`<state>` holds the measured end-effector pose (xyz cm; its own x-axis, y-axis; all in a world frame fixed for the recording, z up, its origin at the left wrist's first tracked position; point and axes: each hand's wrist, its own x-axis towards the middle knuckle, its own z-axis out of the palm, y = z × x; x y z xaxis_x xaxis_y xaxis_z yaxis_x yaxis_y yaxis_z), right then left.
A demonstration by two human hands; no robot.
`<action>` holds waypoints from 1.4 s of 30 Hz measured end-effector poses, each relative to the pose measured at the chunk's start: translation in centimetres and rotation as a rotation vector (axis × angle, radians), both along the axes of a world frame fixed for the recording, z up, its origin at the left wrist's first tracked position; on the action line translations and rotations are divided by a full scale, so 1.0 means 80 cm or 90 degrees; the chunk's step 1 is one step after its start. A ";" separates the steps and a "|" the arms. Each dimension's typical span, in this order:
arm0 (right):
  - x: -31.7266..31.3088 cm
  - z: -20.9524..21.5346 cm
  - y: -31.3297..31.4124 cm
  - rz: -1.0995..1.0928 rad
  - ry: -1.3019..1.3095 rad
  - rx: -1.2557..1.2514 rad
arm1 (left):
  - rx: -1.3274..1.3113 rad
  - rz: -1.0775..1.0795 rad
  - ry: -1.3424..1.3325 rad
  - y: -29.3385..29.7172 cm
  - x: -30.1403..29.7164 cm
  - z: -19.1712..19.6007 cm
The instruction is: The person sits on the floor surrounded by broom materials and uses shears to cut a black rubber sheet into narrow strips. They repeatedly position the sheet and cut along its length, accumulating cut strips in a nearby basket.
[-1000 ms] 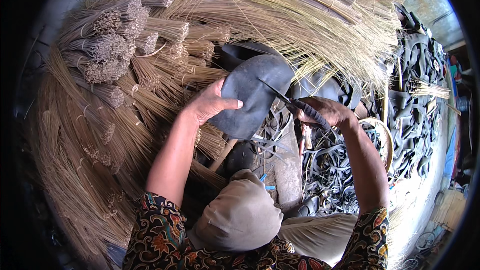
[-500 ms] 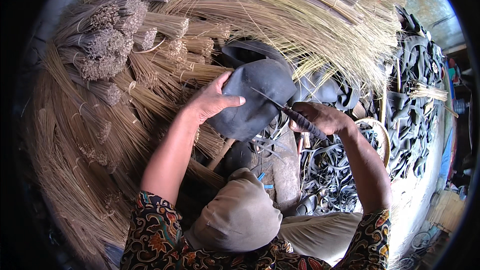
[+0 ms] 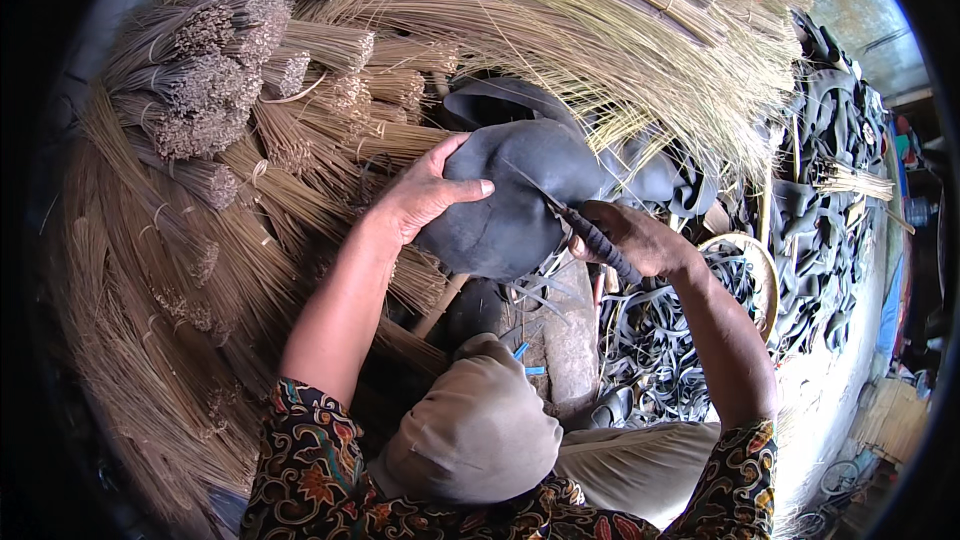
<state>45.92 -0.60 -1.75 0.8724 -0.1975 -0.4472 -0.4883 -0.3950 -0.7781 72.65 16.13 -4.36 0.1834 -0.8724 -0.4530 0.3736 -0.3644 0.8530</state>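
My left hand [image 3: 420, 195] grips a bulging dark grey rubber sheet [image 3: 490, 230] at its left edge, thumb on top and fingers beneath. My right hand [image 3: 635, 235] is closed around a pair of scissors [image 3: 600, 238] with dark wrapped handles. One thin blade lies across the upper face of the rubber, pointing up and left. The other blade is hidden, and so are some of my right fingers. Behind the sheet rests another curved black rubber piece [image 3: 510, 100]. Below it are thin cut rubber strips [image 3: 540, 290].
Bundled dry stalks [image 3: 200, 90] crowd the left, and long grass-like stalks [image 3: 600, 30] spread across the back. A round basket [image 3: 765, 280] and tangled black strips [image 3: 660, 340] lie to the right. Further right are heaped rubber scraps [image 3: 825, 220]. My covered knee [image 3: 475, 425] rises in front.
My right hand and the scissors have shifted slightly left, and the scissors point more steeply upward. The rubber sheet has tilted a little under my left hand, which stays nearly in place.
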 end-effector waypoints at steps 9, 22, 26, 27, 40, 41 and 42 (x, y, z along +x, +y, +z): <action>0.002 0.001 0.008 -0.023 -0.001 0.017 | -0.020 -0.060 0.011 -0.005 0.001 0.002; 0.006 -0.013 0.009 -0.070 -0.034 0.061 | -0.037 -0.108 0.055 -0.017 -0.004 0.005; 0.013 -0.027 0.010 -0.108 -0.084 0.100 | -0.033 -0.121 0.085 -0.021 -0.008 0.003; 0.015 -0.029 0.010 -0.107 -0.079 0.085 | -0.030 -0.122 0.090 -0.021 -0.008 0.002; 0.030 -0.021 0.008 -0.143 -0.078 0.185 | 0.001 -0.184 0.092 -0.016 -0.003 -0.008; 0.027 -0.020 0.008 -0.204 -0.140 0.181 | -0.002 -0.158 0.096 -0.015 -0.006 -0.003; 0.022 -0.018 0.009 -0.250 -0.205 0.192 | 0.008 -0.134 0.096 -0.015 -0.009 0.004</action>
